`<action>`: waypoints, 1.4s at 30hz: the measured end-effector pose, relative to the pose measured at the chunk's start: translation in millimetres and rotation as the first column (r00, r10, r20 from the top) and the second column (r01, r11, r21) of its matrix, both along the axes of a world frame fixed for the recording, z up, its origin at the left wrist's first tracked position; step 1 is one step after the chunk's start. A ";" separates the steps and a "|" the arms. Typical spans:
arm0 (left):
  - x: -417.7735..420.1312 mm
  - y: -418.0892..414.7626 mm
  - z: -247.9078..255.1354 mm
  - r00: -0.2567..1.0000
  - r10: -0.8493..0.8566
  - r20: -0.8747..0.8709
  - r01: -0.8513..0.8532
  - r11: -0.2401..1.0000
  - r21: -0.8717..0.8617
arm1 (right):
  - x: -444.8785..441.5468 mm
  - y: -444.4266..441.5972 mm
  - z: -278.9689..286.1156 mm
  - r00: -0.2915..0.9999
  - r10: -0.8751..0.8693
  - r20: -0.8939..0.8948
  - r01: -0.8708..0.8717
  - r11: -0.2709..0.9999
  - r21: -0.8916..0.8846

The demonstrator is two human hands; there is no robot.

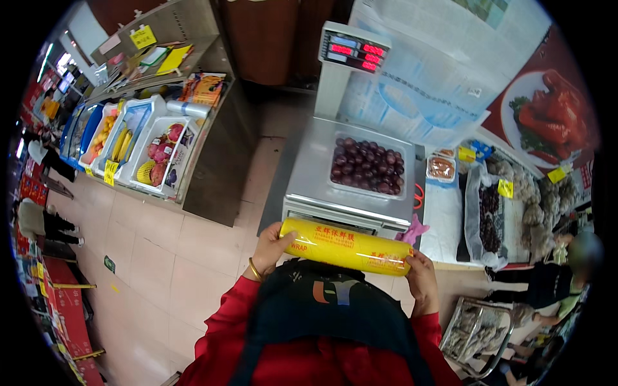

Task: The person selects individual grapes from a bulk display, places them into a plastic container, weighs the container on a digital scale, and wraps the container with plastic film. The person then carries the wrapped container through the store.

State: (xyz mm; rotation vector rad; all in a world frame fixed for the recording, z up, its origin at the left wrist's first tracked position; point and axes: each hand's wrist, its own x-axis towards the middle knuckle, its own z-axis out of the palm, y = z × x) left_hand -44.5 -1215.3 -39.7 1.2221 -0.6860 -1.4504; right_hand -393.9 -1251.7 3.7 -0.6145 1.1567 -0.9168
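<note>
A thick roll of plastic wrap in yellow printed packaging (345,246) lies across the front of my body, between my two hands. My left hand (271,248), with a gold bangle at the wrist, grips its left end, the thumb on top. On the right end sits my right hand (421,274), closed round the edge. Just beyond the roll stands a digital scale (309,164) with a steel platform and a lit red display (355,50) on a post. A clear plastic tray (409,169) rests on the platform, filled with dark purple grapes or similar round fruit (368,166).
Red-handled scissors (419,195) and a pink cloth (414,230) lie right of the scale. Farther right are packaged food (440,169) and bagged produce (526,188). A counter at left holds dragon fruit (161,149) and bananas (122,144). A person (555,284) stands near a metal cart (475,333).
</note>
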 end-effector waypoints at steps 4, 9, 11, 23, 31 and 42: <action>-1.0 -8.0 -1.1 0.998 0.066 0.005 -0.067 0.998 0.022 | -0.1 -18.3 -16.5 0.998 0.055 0.013 -0.054 0.997 -0.050; 3.5 -18.8 -8.8 0.997 0.081 0.001 -0.081 0.996 0.024 | 4.7 -41.9 -17.4 0.982 0.166 -0.084 -0.174 0.980 -0.096; 2.3 -23.1 -9.4 0.997 0.079 0.014 -0.079 0.996 0.032 | 4.8 -47.0 -17.6 0.979 0.164 -0.118 -0.176 0.980 -0.096; 3.4 -27.4 -22.0 0.995 0.100 0.017 -0.102 0.988 0.120 | -1.5 -64.4 6.7 0.513 0.029 -0.858 -0.432 0.872 -0.229; 1.0 -29.0 -18.9 0.994 0.100 0.036 -0.104 0.984 0.141 | 5.5 -58.0 5.2 0.398 0.083 -0.914 -0.866 0.363 -0.344; -31.6 -22.8 4.9 0.332 0.445 0.832 0.048 0.873 -0.486 | 24.6 -56.0 1.8 0.589 -0.020 -0.808 -0.674 0.540 -0.504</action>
